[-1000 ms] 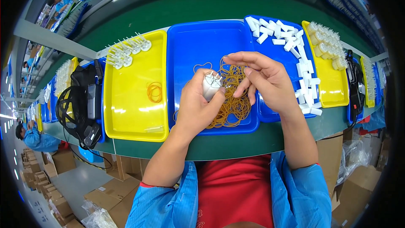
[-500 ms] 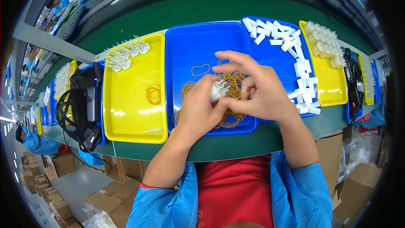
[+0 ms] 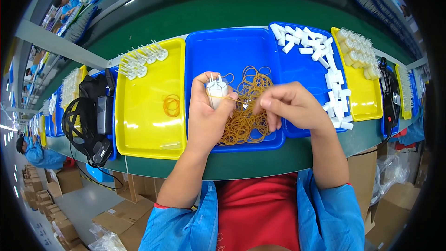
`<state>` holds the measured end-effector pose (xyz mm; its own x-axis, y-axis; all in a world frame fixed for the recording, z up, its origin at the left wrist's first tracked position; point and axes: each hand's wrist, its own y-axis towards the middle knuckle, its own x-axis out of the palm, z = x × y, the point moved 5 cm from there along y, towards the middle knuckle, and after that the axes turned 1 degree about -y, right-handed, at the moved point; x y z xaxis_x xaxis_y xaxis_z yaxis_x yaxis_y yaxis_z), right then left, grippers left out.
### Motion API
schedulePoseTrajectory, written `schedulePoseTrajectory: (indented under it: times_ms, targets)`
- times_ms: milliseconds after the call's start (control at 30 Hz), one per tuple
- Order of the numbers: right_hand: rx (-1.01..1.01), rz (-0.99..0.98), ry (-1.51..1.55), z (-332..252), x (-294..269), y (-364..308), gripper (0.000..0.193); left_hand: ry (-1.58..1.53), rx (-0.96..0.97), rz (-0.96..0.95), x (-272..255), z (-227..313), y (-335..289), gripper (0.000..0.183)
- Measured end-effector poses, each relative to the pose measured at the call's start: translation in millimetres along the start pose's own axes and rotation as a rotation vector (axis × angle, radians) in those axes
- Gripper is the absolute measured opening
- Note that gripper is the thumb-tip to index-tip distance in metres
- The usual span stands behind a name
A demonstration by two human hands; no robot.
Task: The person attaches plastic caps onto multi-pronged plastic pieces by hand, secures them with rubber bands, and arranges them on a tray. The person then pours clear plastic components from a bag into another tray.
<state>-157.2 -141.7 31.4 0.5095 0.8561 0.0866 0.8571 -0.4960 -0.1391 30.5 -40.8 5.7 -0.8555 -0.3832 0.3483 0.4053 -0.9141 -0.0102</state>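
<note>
My left hand (image 3: 207, 120) is wrapped round an upright white cylinder of fitted pieces (image 3: 216, 94) with thin pins on top. A tan rubber band (image 3: 238, 100) crosses the cylinder's side and stretches toward my right hand (image 3: 290, 107). That hand's fingers are curled and closed at the band's far end; the exact grip is partly hidden. Below both hands, a heap of rubber bands (image 3: 244, 130) lies in the middle blue tray (image 3: 227, 46).
At left, a yellow tray (image 3: 148, 130) holds white pinned pieces (image 3: 134, 67) and a few rubber bands (image 3: 171, 105). White blocks (image 3: 335, 79) lie in the right blue tray (image 3: 297, 72). Beyond it, another yellow tray (image 3: 364, 104) carries cream pinned pieces (image 3: 357, 49). A black mesh item (image 3: 79, 123) sits far left.
My left hand has moved left with the white cylinder and turned it more upright. My right hand has drawn away to the right and lower, with the rubber band stretching between them.
</note>
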Motion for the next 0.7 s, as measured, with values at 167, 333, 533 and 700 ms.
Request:
schedulePoseTrajectory:
  times_ms: [167,333,533,700]
  targets:
    - [-0.197,-0.321,0.188,2.8,0.8,-8.8,0.027,-0.143,-0.143,-0.090,10.0,0.2,-2.1,0.037]
    - [-0.155,-0.284,0.640,8.6,11.1,-9.2,0.044,-0.286,-0.144,-0.114,12.7,1.1,-5.1,0.038]
    - [-0.021,0.090,0.643,6.2,30.3,15.5,0.056,0.356,0.305,-0.022,7.2,6.0,-6.7,0.040]
    - [-0.018,0.180,0.113,-4.0,31.7,23.5,0.049,1.026,0.599,-0.159,24.8,16.7,-10.2,0.043]
